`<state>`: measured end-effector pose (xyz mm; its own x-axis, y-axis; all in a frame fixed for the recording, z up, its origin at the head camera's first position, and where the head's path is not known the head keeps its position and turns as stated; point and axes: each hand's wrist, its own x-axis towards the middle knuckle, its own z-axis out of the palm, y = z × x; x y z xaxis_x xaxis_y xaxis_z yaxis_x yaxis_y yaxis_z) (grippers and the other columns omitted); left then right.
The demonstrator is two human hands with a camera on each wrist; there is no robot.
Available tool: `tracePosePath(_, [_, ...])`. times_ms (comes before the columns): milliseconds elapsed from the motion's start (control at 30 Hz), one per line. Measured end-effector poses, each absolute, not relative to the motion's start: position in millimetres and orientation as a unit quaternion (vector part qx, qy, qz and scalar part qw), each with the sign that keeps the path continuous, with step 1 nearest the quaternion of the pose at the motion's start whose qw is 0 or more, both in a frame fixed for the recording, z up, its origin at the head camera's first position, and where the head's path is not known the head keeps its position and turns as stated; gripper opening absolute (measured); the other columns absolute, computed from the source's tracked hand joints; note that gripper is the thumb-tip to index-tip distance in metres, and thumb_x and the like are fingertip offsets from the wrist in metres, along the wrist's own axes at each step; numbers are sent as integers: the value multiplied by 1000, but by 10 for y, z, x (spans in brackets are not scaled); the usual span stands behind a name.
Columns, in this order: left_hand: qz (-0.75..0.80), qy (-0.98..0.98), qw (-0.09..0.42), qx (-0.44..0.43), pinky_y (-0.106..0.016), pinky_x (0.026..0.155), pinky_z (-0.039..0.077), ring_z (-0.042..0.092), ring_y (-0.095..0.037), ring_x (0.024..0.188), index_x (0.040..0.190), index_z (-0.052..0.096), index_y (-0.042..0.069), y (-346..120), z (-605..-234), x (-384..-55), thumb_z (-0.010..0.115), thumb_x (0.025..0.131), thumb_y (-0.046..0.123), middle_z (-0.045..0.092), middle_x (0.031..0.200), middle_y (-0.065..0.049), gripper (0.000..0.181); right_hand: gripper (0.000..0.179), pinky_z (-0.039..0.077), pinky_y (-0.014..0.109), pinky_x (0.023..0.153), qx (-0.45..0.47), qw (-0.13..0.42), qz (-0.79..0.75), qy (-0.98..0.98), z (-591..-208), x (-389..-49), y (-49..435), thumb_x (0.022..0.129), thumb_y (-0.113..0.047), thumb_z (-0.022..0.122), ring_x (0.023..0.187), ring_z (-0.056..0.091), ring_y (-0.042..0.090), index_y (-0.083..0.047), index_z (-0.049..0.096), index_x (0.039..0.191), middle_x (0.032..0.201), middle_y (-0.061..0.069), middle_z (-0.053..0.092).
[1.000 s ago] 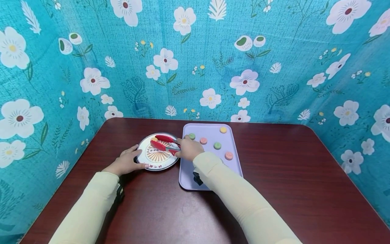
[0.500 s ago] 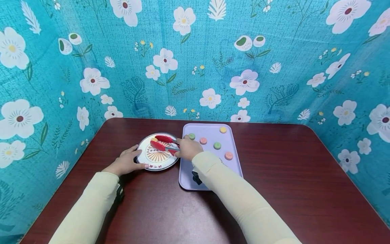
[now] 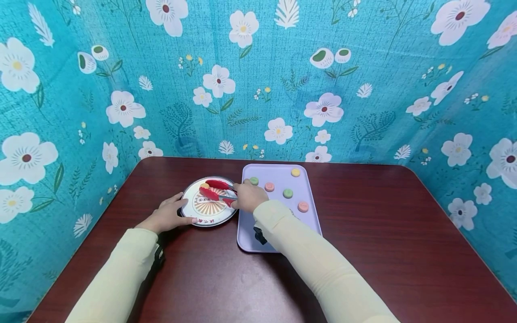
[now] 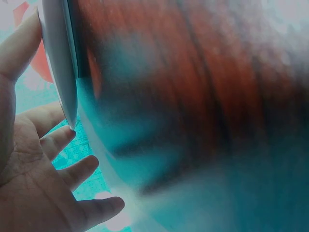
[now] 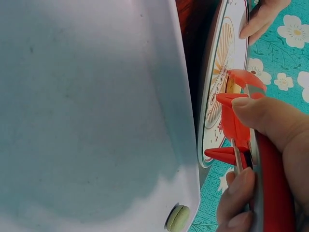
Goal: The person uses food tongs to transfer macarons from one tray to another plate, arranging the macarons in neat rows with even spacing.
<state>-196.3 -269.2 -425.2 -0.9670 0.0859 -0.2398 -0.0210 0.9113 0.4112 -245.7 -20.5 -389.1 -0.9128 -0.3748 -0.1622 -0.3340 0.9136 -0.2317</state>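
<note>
My right hand (image 3: 251, 196) grips a pair of tongs (image 3: 218, 197) with red heads and metal arms, held over the white plate (image 3: 209, 219). A small yellow macaron (image 3: 204, 185) lies on the plate by the tong tips, one tip on either side of it. In the right wrist view the tongs' red heads (image 5: 235, 121) stand apart, and the macaron is partly hidden behind them. My left hand (image 3: 167, 214) rests at the plate's left rim, thumb on the near side. The left wrist view shows its fingers (image 4: 79, 170) spread, some touching the plate's edge.
A lilac tray (image 3: 250, 235) stands right of the plate, partly under my right forearm. On it lie green macarons (image 3: 288, 193), pink macarons (image 3: 303, 206) and a yellow macaron (image 3: 295, 172). A flowered blue cloth (image 3: 258, 80) hangs behind the dark wooden table (image 3: 363, 215).
</note>
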Motion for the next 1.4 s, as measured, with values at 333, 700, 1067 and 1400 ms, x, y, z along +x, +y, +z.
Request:
tracePosePath(333, [215, 968, 131, 11, -73, 100, 28, 19, -50, 136, 146, 36, -3, -2689, -4265, -1968, 74, 77, 52, 20, 154, -28, 97, 65, 55, 36, 70, -184, 94, -92, 974, -3899, -2470, -214, 84, -40, 73, 83, 58, 19, -19, 51, 141, 122, 9, 57])
tracePosePath(700, [212, 968, 133, 8, -70, 97, 34, 19, -50, 136, 147, 34, -3, -2684, -4263, -1960, 74, 76, 54, 20, 154, -28, 99, 66, 55, 37, 70, -184, 93, -95, 974, -3883, -2454, -204, 83, -41, 74, 82, 58, 20, -20, 51, 142, 123, 10, 57])
tracePosePath(1067, [211, 968, 136, 6, -70, 97, 35, 20, -50, 135, 147, 34, -3, -2678, -4252, -1955, 74, 77, 52, 20, 153, -28, 98, 70, 55, 37, 71, -180, 93, -104, 974, -3913, -2470, -192, 82, -40, 75, 86, 57, 21, -19, 49, 143, 124, 11, 56])
tracePosePath(1400, [212, 968, 135, 6, -70, 98, 34, 20, -50, 135, 146, 34, -3, -2687, -4262, -1966, 74, 77, 53, 20, 154, -27, 98, 72, 55, 36, 68, -187, 83, -105, 973, -3884, -2461, -192, 81, -41, 75, 83, 58, 21, -20, 47, 144, 123, 11, 56])
